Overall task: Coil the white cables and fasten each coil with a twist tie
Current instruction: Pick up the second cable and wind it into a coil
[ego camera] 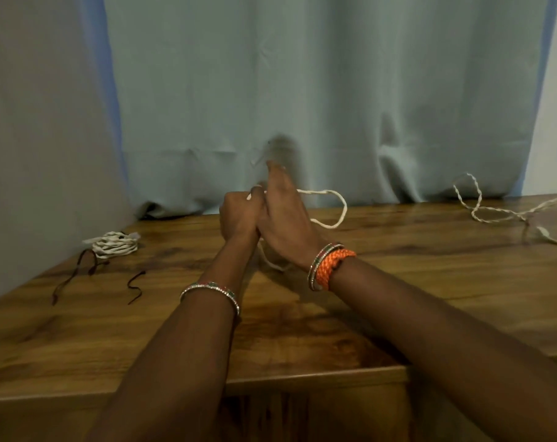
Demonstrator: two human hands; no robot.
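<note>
Head view showed one finished coil (114,245) left of the hands; left hand (239,212) fingers gripped a white cable (331,205), right hand (286,218) fingers blurred, grip unclear; another cable (494,212) lay loose at right.

A wooden table (350,314) carries the things. At its left lies a tied white coil (115,245), with two dark twist ties (76,275) (136,287) just in front. At the far right a loose white cable (494,212) sprawls.

Head view, seemingly near, facing forward-down.
</note>
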